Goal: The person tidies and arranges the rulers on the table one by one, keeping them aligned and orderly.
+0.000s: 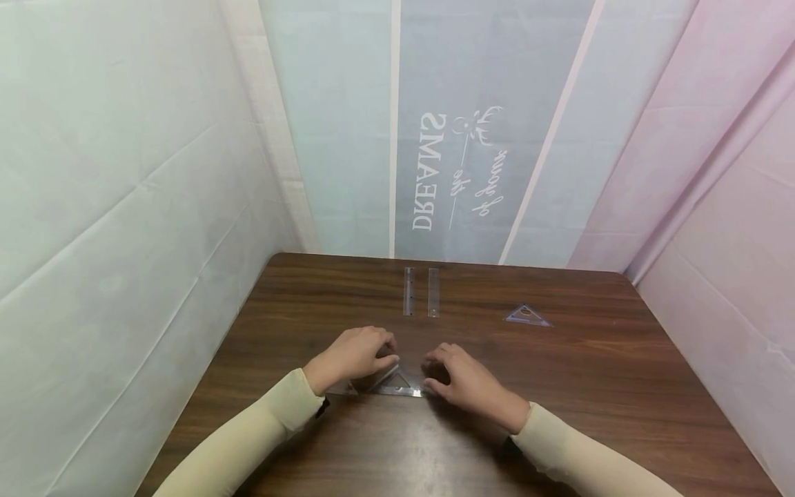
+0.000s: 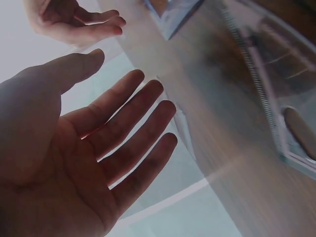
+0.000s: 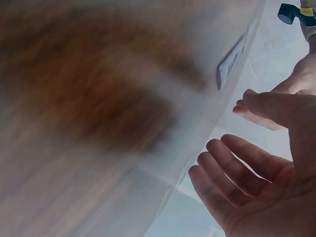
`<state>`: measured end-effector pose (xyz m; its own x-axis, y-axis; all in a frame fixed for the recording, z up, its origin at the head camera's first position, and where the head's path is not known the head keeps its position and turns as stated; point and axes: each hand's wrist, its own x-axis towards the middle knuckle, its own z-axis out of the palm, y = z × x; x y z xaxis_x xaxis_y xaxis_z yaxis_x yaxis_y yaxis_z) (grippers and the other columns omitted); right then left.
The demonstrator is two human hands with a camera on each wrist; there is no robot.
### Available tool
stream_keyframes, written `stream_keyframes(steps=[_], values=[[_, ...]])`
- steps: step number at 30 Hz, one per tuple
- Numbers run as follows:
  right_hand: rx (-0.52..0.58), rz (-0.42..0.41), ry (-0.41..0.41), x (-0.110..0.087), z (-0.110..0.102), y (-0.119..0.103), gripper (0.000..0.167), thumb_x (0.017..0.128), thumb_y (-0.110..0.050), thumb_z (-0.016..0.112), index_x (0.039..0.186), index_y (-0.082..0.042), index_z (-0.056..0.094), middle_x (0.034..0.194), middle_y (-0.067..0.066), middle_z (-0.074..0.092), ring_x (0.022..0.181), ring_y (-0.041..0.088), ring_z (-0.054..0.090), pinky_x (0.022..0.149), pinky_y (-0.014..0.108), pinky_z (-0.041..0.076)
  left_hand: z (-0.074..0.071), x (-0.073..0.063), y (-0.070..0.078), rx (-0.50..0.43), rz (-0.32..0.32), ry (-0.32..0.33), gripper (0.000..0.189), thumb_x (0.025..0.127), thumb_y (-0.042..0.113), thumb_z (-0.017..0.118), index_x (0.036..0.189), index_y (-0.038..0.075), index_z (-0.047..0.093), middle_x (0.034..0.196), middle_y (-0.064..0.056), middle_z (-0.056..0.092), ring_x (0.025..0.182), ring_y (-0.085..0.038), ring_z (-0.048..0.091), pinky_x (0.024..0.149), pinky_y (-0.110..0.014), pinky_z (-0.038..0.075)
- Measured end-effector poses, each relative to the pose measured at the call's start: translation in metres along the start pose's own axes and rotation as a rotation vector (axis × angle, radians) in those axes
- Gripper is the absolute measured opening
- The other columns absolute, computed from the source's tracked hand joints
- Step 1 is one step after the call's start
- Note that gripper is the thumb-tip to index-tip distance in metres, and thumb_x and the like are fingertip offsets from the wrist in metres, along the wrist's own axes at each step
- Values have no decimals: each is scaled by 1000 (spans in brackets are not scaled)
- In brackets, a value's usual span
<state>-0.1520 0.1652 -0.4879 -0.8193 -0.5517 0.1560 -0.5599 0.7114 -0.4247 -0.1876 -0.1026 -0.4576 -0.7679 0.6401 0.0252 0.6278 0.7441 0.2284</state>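
A clear triangular set square (image 1: 404,391) lies on the table near its front, between and below my hands. My left hand (image 1: 354,355) is held over its left part, hiding some of it. Relaxed fingers hold nothing in the left wrist view, where the left hand (image 2: 98,143) is apart from a ruled clear plastic piece (image 2: 274,129). My right hand (image 1: 468,383) hovers by the set square's right end; whether it touches is unclear in the head view. In the right wrist view the right hand (image 3: 247,187) has loosely bent fingers and an unfilled palm.
Two clear rulers (image 1: 408,291) stand side by side, pointing away, near the back edge of the brown wooden table (image 1: 596,386). A smaller blue-edged set square (image 1: 528,316) lies to their right. Cloth curtains (image 1: 341,138) enclose the back and both sides.
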Motion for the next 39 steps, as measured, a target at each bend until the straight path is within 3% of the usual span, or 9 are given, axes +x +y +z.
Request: stream_keyframes(steps=[8,15,25,34,39], values=[[53,35,-35,-7,-15,19,43,98,-23,83,134,-3,70,126,8,71,119,28,68,99,50,57,-5,17,11,-95,2,17,36,105,41,71,127,13,74,124,-3,73,114,-21,71,92,-42,59],[55,114,-27,-15,-32,41,48,97,-26,83,137,-4,68,132,8,70,126,34,66,104,56,54,-8,43,18,-146,-15,9,48,104,47,71,136,12,71,139,-5,69,132,-24,64,104,-44,55],[98,129,-44,-23,-50,74,55,98,-32,82,144,-7,64,139,11,66,129,37,64,103,59,54,-11,70,23,-198,-31,-5,53,102,49,73,140,13,69,144,-4,66,135,-24,61,110,-43,52],[84,195,19,-36,-62,108,57,98,-32,83,144,-3,63,138,17,66,125,44,65,100,63,54,-7,105,34,-219,-6,0,57,101,55,72,141,15,69,145,-1,65,130,-18,63,108,-36,52],[67,208,51,-38,-69,122,57,97,-30,84,142,-1,65,138,20,66,124,46,65,99,63,54,-3,121,42,-242,-10,-15,58,101,56,71,143,16,68,147,-2,63,137,-20,60,111,-37,50]])
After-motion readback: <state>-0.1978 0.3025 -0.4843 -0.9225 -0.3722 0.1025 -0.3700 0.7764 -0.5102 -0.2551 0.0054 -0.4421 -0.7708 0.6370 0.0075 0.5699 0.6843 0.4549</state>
